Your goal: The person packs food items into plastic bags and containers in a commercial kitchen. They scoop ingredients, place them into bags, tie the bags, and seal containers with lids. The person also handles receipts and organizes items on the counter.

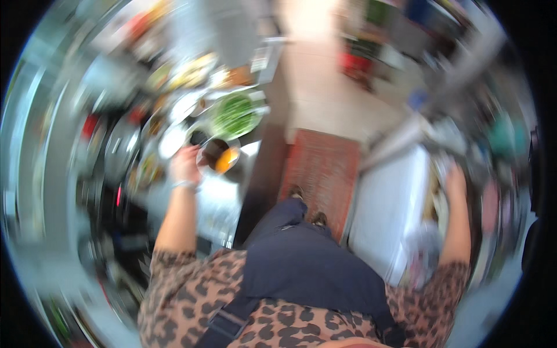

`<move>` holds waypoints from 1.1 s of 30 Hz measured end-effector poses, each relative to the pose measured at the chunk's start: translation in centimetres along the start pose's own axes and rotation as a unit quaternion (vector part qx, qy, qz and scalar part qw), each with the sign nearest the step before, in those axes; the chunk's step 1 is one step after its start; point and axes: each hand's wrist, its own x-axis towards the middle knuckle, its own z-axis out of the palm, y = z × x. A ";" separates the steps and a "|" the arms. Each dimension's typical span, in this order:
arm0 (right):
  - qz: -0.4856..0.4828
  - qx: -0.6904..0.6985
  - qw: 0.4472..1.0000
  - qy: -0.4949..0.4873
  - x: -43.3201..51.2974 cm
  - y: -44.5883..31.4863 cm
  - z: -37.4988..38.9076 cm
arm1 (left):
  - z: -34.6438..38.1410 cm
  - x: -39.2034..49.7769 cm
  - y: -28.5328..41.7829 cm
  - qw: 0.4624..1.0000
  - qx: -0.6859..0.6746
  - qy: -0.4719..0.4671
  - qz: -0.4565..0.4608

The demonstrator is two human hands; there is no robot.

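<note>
My left hand (186, 164) reaches over the steel counter (217, 195) on the left. Its fingers are at the side of a round bowl (213, 150) with dark contents and something bright orange in it; blur hides whether they grip it. Just beyond stands a larger bowl of chopped green vegetables (236, 114). A white round dish (173, 140) lies near my fingertips. My right hand (455, 176) is stretched out on the far right, by a pale, blurred item (441, 174) above a white lidded surface (387, 204). Whether it holds that item is unclear.
More bowls and plates of food (193, 71) crowd the counter's far end. A red patterned mat (322, 174) lies underfoot on the tiled floor (320, 87). A red container (356, 65) stands farther along. A clear plastic bag (422, 252) rests at the right.
</note>
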 end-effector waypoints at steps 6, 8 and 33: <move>0.037 -0.131 0.991 -0.006 -2.3 10.5 -1.3 | -1.8 -21.2 -3.6 0.977 0.027 0.134 -0.165; 0.061 -0.129 0.988 0.067 -1.6 7.8 -3.7 | -4.7 -25.2 -3.6 0.976 0.036 0.137 -0.163; -0.149 -0.086 0.936 -0.306 2.1 -62.2 37.4 | -41.1 -38.7 -13.2 0.794 -0.122 0.505 -0.317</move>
